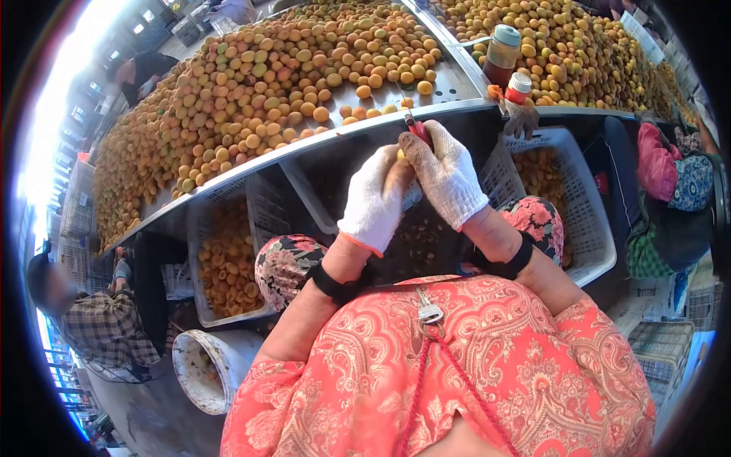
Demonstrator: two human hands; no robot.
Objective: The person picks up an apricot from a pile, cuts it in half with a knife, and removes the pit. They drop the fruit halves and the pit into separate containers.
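My two white-gloved hands meet in front of the table's edge. My left hand (373, 199) is closed, its fingertips pinching an apricot (401, 154), of which only a small yellow bit shows. Pressed against it, my right hand (448, 174) has stained glove fingers closed around a small red-handled tool (416, 126). The tool's short metal tip points up and away from me; its exact kind is not clear. Beyond the hands, a large heap of whole apricots (266, 76) covers the metal table (457, 80).
Crates with opened apricots stand at left (199, 266) and right (592, 206). A white bucket (183, 358) is at lower left. A jar (502, 53), a red bottle (519, 87) and a dirty glove (521, 119) sit by the table edge. Co-workers sit on both sides.
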